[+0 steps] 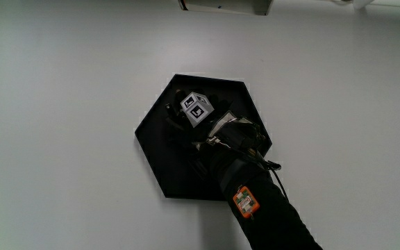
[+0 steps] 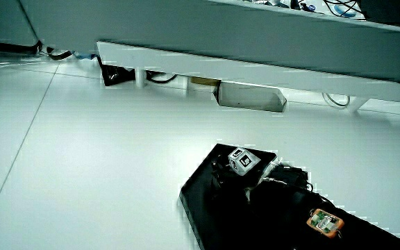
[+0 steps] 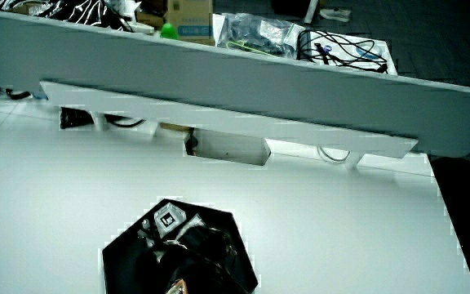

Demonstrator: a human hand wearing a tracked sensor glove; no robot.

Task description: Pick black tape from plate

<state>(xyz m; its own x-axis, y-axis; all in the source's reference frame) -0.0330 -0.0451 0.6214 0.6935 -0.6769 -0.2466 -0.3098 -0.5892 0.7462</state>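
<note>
Here, a black hexagonal plate (image 1: 160,149) lies on the white desk (image 1: 61,139). The gloved hand (image 1: 200,128) is down on the plate, patterned cube (image 1: 197,109) up. Black tape cannot be made out against glove and plate; can't tell whether the grip is apart or clamped. Main view shows an orange tag (image 1: 244,201) on the forearm. In both side views, the low partition (image 2: 255,69).

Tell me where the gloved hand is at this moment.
In the main view the hand is down over the black hexagonal plate on the white table; both side views show it there too, the patterned cube on its back.
</note>
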